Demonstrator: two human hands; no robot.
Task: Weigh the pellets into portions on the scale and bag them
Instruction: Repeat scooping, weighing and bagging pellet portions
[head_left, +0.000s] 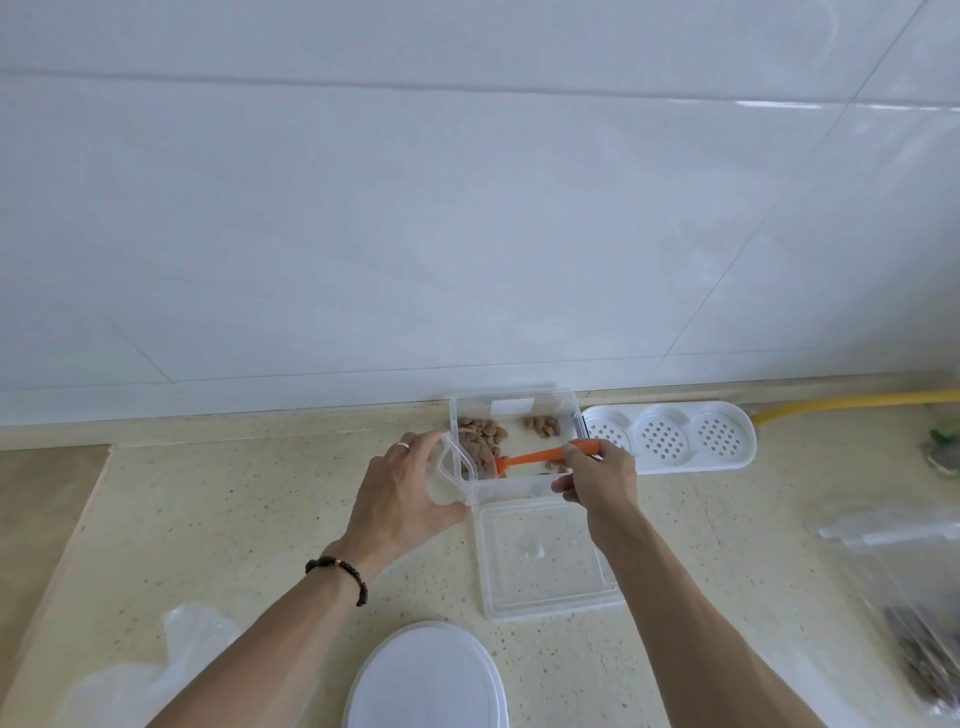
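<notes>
A clear plastic box (519, 402) stands at the back of the counter with brown pellets (485, 430) scattered on its floor. My left hand (402, 491) grips a clear plastic cup (451, 474), tilted with its mouth over the box's left wall. My right hand (602, 475) pinches the handle of an orange scoop (535, 458) whose tip lies at the cup's mouth inside the box. A white round scale (426, 680) sits at the near edge. Filled clear bags (914, 613) lie at the right.
The box's clear lid (545, 556) lies flat just in front of it. A white three-well perforated tray (670, 436) stands to the right by the wall, with a yellow hose (857, 402) behind. Crumpled empty plastic bag (156, 675) at the near left.
</notes>
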